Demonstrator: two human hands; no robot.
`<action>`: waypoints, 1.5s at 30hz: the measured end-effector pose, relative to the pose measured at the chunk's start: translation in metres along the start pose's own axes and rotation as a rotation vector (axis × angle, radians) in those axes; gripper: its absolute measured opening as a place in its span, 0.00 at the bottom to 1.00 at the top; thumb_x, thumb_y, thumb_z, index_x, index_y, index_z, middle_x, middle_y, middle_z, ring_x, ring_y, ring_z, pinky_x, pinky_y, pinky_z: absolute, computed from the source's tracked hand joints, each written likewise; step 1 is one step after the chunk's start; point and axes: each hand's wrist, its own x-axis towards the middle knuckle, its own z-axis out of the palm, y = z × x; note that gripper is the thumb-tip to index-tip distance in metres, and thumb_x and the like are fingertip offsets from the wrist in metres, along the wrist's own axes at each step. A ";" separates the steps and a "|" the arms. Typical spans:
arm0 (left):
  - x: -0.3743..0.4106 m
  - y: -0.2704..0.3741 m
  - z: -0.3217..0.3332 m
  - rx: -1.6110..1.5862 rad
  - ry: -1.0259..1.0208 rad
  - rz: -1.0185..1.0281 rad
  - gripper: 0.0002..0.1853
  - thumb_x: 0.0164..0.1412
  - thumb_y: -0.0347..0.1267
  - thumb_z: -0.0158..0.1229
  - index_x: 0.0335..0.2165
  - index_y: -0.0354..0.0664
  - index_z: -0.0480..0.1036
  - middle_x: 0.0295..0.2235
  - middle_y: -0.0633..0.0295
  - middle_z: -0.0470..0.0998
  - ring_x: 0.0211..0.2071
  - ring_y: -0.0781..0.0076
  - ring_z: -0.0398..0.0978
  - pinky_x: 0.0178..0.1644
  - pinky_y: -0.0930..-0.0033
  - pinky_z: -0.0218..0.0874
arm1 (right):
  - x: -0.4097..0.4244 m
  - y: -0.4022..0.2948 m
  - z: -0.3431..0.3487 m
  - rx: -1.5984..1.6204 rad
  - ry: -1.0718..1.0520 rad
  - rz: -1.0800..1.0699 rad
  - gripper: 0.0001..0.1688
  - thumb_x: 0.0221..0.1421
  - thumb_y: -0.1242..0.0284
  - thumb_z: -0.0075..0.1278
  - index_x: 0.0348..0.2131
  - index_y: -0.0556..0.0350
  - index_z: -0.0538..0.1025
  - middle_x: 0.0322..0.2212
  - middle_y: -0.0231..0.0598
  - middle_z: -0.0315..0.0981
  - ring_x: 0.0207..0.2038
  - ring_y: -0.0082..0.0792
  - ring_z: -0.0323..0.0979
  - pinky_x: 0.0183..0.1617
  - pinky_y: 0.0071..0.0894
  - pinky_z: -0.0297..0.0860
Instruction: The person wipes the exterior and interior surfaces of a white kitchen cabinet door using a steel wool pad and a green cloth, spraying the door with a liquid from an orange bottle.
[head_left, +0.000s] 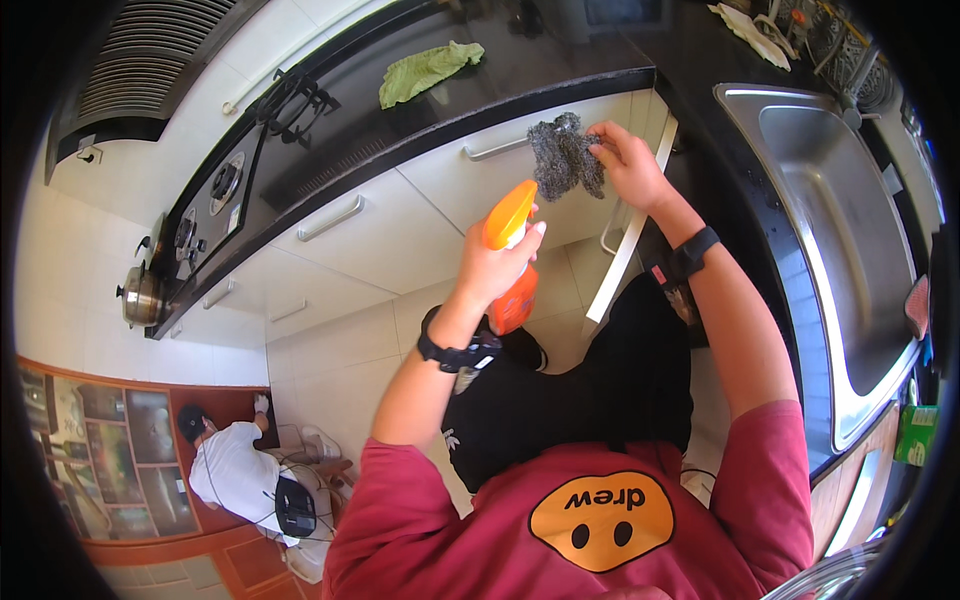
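My left hand (491, 259) grips an orange spray bottle (514, 304) by its neck, below the yellow-orange trigger head (510, 214). The nozzle end points up toward a grey steel wool scourer (562, 157). Pinched at its right edge between the thumb and fingers of my right hand (628, 166), the scourer hangs loose and spread out in front of a white drawer front (487, 180). A small gap shows between bottle and scourer. On the black countertop beyond lies a crumpled green cloth (429, 73).
A steel sink (825, 195) is set into the counter at right. An open cabinet door (626, 255) juts out beside my right forearm. At left are a gas hob (217, 187) and a steel pot (141, 295). Another person (240, 465) crouches by a wooden cabinet (127, 450).
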 end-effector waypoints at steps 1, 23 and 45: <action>0.001 -0.004 0.007 0.012 0.050 0.022 0.16 0.62 0.25 0.64 0.48 0.38 0.74 0.27 0.67 0.77 0.24 0.79 0.76 0.29 0.74 0.68 | -0.001 -0.002 0.001 0.023 -0.007 0.013 0.12 0.64 0.77 0.52 0.47 0.61 0.73 0.33 0.51 0.78 0.37 0.43 0.77 0.46 0.35 0.71; 0.024 -0.013 0.037 -0.005 0.163 0.041 0.09 0.62 0.28 0.65 0.39 0.37 0.75 0.30 0.65 0.78 0.25 0.78 0.77 0.31 0.73 0.69 | -0.006 -0.019 -0.004 0.001 -0.072 0.090 0.11 0.65 0.81 0.50 0.47 0.62 0.72 0.35 0.40 0.77 0.40 0.25 0.74 0.47 0.27 0.70; 0.014 -0.010 0.046 -0.009 0.083 -0.059 0.09 0.60 0.28 0.68 0.34 0.39 0.73 0.26 0.67 0.77 0.25 0.78 0.76 0.32 0.72 0.68 | -0.005 -0.018 -0.004 -0.044 -0.090 0.076 0.11 0.65 0.81 0.50 0.47 0.62 0.72 0.35 0.42 0.77 0.37 0.26 0.75 0.44 0.27 0.70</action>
